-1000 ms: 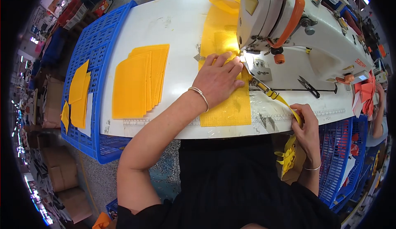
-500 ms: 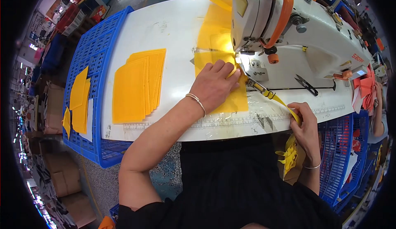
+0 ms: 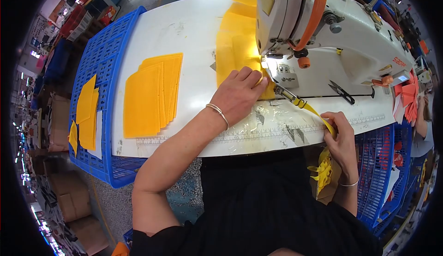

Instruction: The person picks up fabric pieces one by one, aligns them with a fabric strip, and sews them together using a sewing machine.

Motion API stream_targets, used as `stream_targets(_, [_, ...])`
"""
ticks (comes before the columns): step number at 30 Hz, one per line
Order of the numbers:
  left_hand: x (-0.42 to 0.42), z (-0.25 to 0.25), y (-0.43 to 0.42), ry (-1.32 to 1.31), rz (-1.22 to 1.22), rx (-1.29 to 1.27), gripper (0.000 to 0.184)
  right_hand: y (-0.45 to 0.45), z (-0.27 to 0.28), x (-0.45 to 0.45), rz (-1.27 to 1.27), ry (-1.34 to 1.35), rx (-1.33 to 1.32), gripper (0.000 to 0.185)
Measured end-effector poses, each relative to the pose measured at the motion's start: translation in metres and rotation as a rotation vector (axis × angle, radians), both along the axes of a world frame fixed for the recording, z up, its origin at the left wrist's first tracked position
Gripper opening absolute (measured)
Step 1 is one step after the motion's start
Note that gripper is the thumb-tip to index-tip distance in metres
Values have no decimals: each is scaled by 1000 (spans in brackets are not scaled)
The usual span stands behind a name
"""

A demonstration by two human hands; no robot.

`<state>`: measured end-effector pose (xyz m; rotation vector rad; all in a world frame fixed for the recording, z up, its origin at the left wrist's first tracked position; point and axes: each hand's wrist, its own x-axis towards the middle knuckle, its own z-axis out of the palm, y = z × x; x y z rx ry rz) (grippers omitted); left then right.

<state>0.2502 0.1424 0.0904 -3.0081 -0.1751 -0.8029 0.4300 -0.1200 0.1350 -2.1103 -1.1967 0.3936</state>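
Observation:
My left hand (image 3: pixel 242 92) lies on a yellow fabric panel (image 3: pixel 230 48), its fingers curled and closed on the panel's near edge beside the needle area of a white sewing machine (image 3: pixel 295 20). Part of the panel is hidden under the hand and the machine head. Between the thumb and fingers of my right hand (image 3: pixel 340 133) runs a yellow binding tape (image 3: pixel 316 112). It leads up into a metal binding folder (image 3: pixel 287 94) next to the presser foot. Below that hand, more loose tape (image 3: pixel 324 170) hangs in a bundle.
Stacked yellow panels (image 3: pixel 146 99) lie left on the white table (image 3: pixel 194 34). Black thread snips (image 3: pixel 342 92) rest right of the folder. A blue crate (image 3: pixel 107 90) with more yellow pieces stands at the left edge; another blue crate (image 3: pixel 371 177) is at right, near another person's arm (image 3: pixel 422 117).
The yellow panel has moved away from me through the machine, so its near edge now ends by my left hand. Both hands stay nearly in place.

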Motion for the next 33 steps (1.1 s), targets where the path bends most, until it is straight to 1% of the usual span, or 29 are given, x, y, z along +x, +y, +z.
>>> stream_targets(9, [0,1,2,27,-3,0,29,-1,0,0,-4,-12,-4,38])
stream_targets(29, [9,-9,13,-27,30,43,30,-1,0,-2,2,-25,-3,37])
stream_targets(31, [4,2,12,-22,-17,-42,27,-1,0,-1,48,-17,15,37])
stream_targets(33, [-27,17,19,10,-6,-118,25,-2,-6,1,25,29,51,39])
